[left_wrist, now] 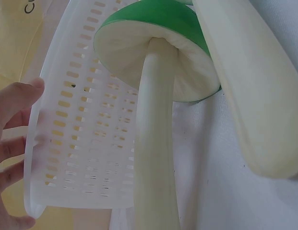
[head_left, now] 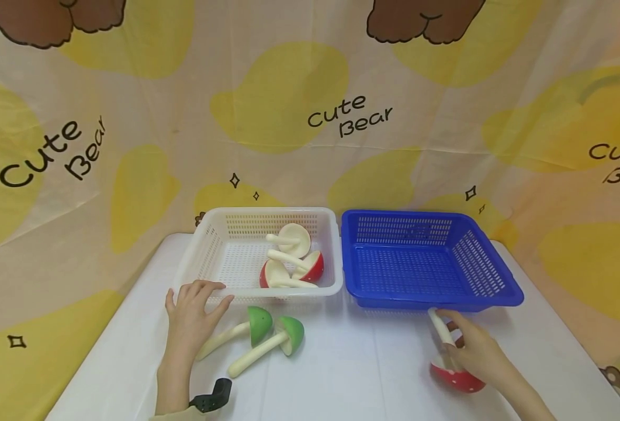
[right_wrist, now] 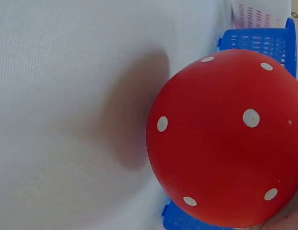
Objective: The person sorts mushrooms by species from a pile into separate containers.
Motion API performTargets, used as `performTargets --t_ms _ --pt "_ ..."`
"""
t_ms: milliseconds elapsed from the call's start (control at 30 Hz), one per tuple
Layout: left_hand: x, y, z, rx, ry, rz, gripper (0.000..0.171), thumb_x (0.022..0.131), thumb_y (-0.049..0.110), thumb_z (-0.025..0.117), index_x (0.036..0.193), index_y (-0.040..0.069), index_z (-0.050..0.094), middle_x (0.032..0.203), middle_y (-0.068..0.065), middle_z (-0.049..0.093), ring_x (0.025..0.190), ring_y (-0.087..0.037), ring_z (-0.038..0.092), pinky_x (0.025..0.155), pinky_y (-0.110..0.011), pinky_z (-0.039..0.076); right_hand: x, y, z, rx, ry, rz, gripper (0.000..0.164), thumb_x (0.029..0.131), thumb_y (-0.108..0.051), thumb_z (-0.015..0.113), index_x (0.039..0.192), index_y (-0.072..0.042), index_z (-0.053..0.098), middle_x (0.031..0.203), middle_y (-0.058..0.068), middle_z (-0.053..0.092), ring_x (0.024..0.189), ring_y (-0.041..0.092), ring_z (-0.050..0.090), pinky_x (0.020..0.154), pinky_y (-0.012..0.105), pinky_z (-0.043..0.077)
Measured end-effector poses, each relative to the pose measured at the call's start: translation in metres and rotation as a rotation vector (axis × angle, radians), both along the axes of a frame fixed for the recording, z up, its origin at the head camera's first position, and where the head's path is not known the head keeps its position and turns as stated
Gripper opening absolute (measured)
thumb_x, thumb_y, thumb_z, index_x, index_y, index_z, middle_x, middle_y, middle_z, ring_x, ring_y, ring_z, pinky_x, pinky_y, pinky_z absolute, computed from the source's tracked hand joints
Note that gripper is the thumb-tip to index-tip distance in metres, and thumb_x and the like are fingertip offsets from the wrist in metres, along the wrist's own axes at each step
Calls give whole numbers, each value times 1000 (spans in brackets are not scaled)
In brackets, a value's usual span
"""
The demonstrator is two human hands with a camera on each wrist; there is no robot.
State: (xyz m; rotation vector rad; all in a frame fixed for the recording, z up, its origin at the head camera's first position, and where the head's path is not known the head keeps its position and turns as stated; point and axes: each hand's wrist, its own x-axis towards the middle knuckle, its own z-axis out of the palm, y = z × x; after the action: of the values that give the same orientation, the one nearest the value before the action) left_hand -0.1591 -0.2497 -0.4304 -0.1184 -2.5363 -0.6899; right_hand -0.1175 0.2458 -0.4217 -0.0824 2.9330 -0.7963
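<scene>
My left hand (head_left: 194,310) holds the front rim of the white basket (head_left: 257,292) near its left corner, fingers over the rim and thumb on the near side. In the left wrist view some fingers show behind the see-through wall. Two green-capped toy mushrooms (head_left: 259,351) lie on the table beside this hand; the stem of one (left_wrist: 158,143) fills the middle of the left wrist view. My right hand (head_left: 478,351) grips a red toy mushroom (head_left: 459,379) by its stem, cap downward, in front of the blue basket (head_left: 430,304). White dots cover its cap (right_wrist: 220,139).
Inside the white basket, at its right side, lie three red-capped toy mushrooms (head_left: 317,266). Both baskets stand side by side at the table's back, against a patterned cloth (head_left: 288,93). A white cover (head_left: 341,374) lies over the table. A black strap (head_left: 212,397) sits at the left wrist.
</scene>
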Motion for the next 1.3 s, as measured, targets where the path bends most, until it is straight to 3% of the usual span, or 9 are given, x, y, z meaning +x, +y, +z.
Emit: performTargets --t_ms 700,1300 --pt "0 1 0 -5 12 3 27 81 28 74 102 11 68 106 -11 65 109 -35 49 103 -75 13 17 -26 29 -28 20 30 64 80 -6 72 138 -15 47 119 14 62 82 15 58 57 26 51" --pt "1 0 0 0 -13 6 28 83 30 73 104 12 68 107 -11 65 110 -35 48 105 -75 12 20 -59 63 -42 139 145 61 83 -8 72 136 -22 48 116 3 63 80 7 58 57 16 48"
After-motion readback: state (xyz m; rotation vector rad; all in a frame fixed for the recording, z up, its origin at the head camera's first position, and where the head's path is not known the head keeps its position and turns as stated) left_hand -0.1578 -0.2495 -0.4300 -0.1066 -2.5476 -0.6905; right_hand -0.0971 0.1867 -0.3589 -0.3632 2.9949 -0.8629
